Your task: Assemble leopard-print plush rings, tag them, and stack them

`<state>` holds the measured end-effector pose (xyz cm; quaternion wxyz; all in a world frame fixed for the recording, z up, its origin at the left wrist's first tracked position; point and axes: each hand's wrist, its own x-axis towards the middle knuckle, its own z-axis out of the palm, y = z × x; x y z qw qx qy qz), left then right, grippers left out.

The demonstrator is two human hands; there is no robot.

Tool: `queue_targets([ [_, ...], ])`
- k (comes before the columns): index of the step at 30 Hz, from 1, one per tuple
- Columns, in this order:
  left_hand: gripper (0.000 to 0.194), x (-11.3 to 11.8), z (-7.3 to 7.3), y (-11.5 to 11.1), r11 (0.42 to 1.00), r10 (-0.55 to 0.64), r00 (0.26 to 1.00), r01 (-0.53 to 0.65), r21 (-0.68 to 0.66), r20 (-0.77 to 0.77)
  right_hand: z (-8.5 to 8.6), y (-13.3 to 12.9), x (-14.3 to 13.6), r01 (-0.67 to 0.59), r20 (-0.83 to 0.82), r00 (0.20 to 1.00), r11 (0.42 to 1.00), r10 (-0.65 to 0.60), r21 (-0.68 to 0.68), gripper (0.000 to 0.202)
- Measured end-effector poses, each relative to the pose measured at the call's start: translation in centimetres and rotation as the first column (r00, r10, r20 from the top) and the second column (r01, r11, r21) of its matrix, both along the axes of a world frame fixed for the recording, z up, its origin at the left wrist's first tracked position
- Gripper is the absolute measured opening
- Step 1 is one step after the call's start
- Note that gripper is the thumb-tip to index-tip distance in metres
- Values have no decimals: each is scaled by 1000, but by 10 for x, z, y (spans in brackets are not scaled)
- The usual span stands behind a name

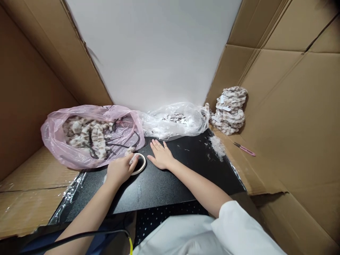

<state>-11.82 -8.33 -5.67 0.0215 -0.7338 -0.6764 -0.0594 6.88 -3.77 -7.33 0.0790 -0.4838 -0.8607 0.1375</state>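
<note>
Pile of mottled plush (pixel 233 122), white tags (pixel 225 108) attached, stands stacked beside the speckled black tabletop (pixel 151 187); loose plush pieces (pixel 98 140) fill a crinkled pink bag (pixel 51 141), so handling appears partway, though which lot is finished cannot be told. Left hand (pixel 119 170) closes on a fluffy scrap (pixel 130 151) near a smooth ring (pixel 144 164); right hand (pixel 162 156) lies flat, fingers slightly apart

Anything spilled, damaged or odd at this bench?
Loose white fluff is scattered along the right side of the black speckled tabletop, like shed fibre. Farther right, the brown cardboard sheet has a ragged lower edge, apparently torn.
</note>
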Motion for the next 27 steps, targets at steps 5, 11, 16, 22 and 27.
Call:
queue_targets([
  [5,46,1,3,0,1000,17,1000,-17,-23,17,-3,-25,74,87,25,996,996,-87,-7,73],
  [11,47,0,2,1,1000,28,999,-27,-14,44,6,-48,158,462,156,872,885,-464,52,71],
  [16,46,-1,2,0,1000,18,999,-18,-6,42,18,-48,88,136,22,990,991,-136,19,69],
  [22,43,-2,1,-1,1000,-14,999,14,11,30,16,-21,-8,-300,-51,952,953,301,40,56],
  [27,45,-3,0,-1,1000,-9,1000,9,-3,30,10,-21,12,-296,-36,954,955,297,11,56],
])
